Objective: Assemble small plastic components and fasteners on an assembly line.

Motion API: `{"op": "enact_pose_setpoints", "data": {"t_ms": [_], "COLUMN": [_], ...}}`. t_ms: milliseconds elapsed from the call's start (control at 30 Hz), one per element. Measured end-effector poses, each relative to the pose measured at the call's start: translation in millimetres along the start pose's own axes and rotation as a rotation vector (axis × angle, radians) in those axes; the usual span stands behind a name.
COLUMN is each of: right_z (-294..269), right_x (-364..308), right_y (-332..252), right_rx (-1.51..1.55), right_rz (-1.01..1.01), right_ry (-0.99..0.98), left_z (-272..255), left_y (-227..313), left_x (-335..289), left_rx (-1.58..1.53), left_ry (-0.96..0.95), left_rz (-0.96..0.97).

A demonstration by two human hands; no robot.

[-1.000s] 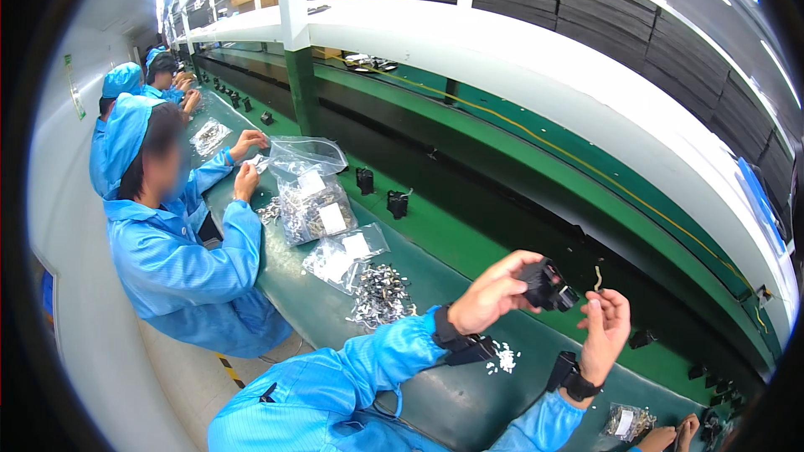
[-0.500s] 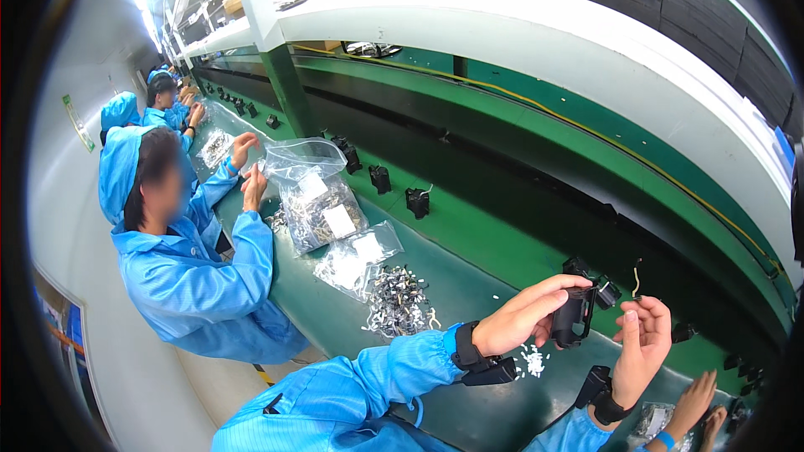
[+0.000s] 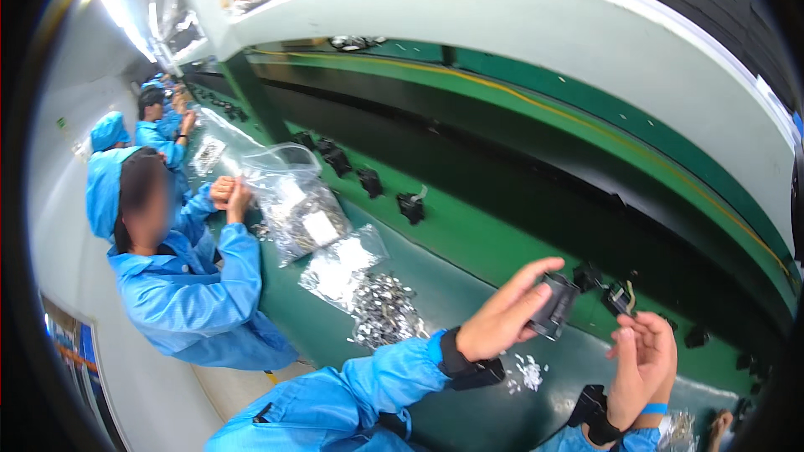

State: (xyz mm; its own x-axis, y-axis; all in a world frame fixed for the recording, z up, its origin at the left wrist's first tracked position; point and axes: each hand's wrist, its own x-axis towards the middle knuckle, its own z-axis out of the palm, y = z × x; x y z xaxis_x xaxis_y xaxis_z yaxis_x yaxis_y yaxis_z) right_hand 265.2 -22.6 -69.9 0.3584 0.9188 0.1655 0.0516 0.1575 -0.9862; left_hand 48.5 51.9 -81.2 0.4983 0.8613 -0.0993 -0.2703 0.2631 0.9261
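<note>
My left hand (image 3: 500, 318) is closed around a black plastic housing (image 3: 555, 305), held tilted above the green bench. To its right is my right hand (image 3: 634, 368), its thumb and fingertips pinched together. A short cream wire (image 3: 631, 295) sticks up from those fingertips, seen against a black part (image 3: 617, 300) on the green ledge. Some blur hides the exact pinch. Under my left wrist lies a little pile of small white pieces (image 3: 529, 373). A larger heap of small black, white and metallic parts (image 3: 385, 310) is on the bench further left.
Clear plastic bags of parts (image 3: 306, 218) lie beyond the heap. Several black housings (image 3: 410, 208) line the green ledge (image 3: 477, 259). At left sits a co-worker in blue (image 3: 184, 276). Another person's forearm with a blue wristband (image 3: 654, 408) is partly behind my right hand.
The view has shifted slightly. The housing in my left hand has tilted, and my right hand is lower. The right-hand neighbour's forearm has come in behind my right hand. The left co-worker's hands have come together.
</note>
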Motion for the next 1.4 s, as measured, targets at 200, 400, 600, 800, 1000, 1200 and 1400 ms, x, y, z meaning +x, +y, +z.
{"op": "enact_pose_setpoints", "data": {"t_ms": [200, 400, 600, 800, 1000, 1200, 1400], "right_z": [16, -1, 17, 22, 23, 28, 29], "right_x": [-2, -9, -12, -14, -16, -15, -14], "right_y": [-7, -17, -18, -13, -6, -2, -6], "right_rx": [0.195, 0.263, 0.387, 0.149, 0.183, 0.176, 0.123], "right_rz": [0.017, 0.084, 0.311, 0.293, 0.284, 0.273, 0.268], "right_ry": [-0.039, -0.477, -0.480, -0.482, -0.427, -0.445, -0.424], "left_z": [-11, -10, -11, -8, -8, -16, -9], "left_y": [0, 6, 16, 18, 14, 15, 10], "left_x": [2, -3, -10, -16, -14, -16, -12], "left_rx": [0.227, 0.332, 0.685, 0.862, 0.972, 1.047, 1.041], "left_ry": [0.069, 0.066, -0.018, -0.012, -0.020, 0.005, -0.035], "left_rz": [0.184, 0.332, 0.505, 0.636, 0.686, 0.629, 0.662]}}
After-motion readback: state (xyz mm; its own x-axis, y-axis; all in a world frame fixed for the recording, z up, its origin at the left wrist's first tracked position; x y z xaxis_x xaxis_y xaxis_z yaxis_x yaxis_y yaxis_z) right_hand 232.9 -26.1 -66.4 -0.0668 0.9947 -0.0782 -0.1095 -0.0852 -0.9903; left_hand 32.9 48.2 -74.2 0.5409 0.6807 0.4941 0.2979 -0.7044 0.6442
